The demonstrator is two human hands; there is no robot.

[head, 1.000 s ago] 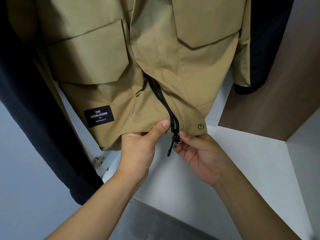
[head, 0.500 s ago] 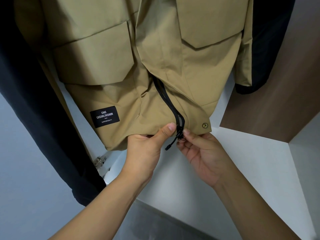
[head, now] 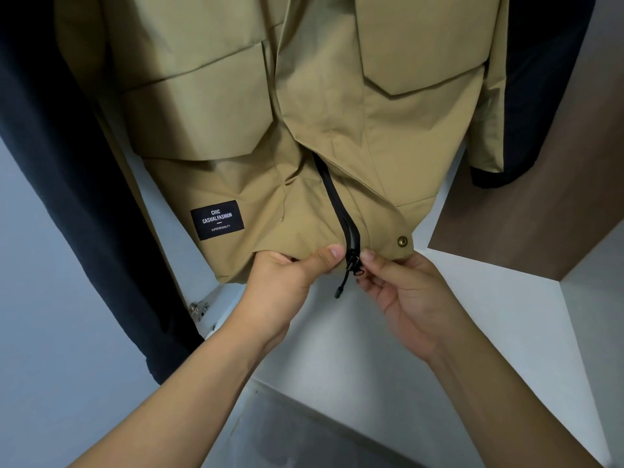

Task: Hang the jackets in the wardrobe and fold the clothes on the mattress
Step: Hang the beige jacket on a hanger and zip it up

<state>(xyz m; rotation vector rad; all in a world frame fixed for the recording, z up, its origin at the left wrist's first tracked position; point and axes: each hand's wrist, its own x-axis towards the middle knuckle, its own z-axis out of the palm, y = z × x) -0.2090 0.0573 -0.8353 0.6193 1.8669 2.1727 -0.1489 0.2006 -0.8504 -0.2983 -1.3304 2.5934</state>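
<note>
far left: a dark garment (head: 50, 197) hangs down the left edge of the frame, beside the jacket; a small metal hinge (head: 199, 310) shows just under its hem on the white wardrobe panel (head: 472, 315).
centre: the khaki jacket (head: 270, 113) hangs in the wardrobe and fills the upper half of the frame, flap pockets on both sides, a black label (head: 217, 219) at lower left of its front.
left hand: my left hand (head: 287, 282) pinches the jacket hem just left of the zip, thumb on top, fingers curled under the cloth.
zipper: the black zipper (head: 341, 214) runs down the middle to the hem; its slider and cord pull (head: 342, 282) dangle between my two hands.
right hand: my right hand (head: 401, 292) pinches at the zip's bottom end with fingertips; whether i hold the slider itself or the tape beside it i cannot tell.
right: a brass snap (head: 402, 241) sits on the hem corner; another dark garment (head: 540, 96) hangs behind, a brown panel (head: 540, 214) at the right edge.
step: i judge this as tidying the hung jacket, seating the zip at the hem.
next: i'd keep the hem taut with the left and draw the slider upward, both sides aligned, or it may jam.
</note>
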